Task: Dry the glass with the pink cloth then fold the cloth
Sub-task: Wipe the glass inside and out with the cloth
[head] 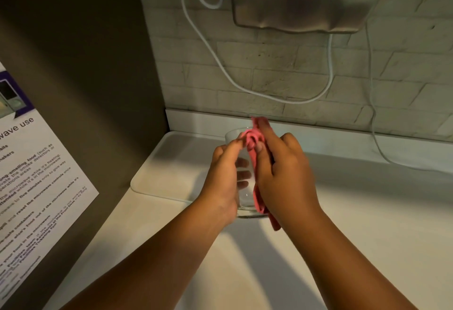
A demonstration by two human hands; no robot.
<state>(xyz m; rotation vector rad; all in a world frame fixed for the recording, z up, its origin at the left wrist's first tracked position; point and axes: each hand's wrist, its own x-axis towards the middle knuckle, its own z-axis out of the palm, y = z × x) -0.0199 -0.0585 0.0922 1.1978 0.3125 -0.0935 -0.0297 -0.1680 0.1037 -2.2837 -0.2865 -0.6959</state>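
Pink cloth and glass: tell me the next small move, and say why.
Probably push the pink cloth deeper into the glass and twist. The left hand holds the glass above the counter, while the right hand presses cloth over the rim and one side; the base looks untouched by it.

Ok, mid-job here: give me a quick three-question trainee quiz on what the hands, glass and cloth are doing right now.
1. True or false: the glass is standing on the white tray.
2. Which hand presses the pink cloth against the glass: A) left hand, B) right hand?
3. Fill in: the cloth's upper end is tucked over the glass's ____.

Key
1. False: it is held above the counter.
2. B; the left hand grips the glass.
3. Rim.
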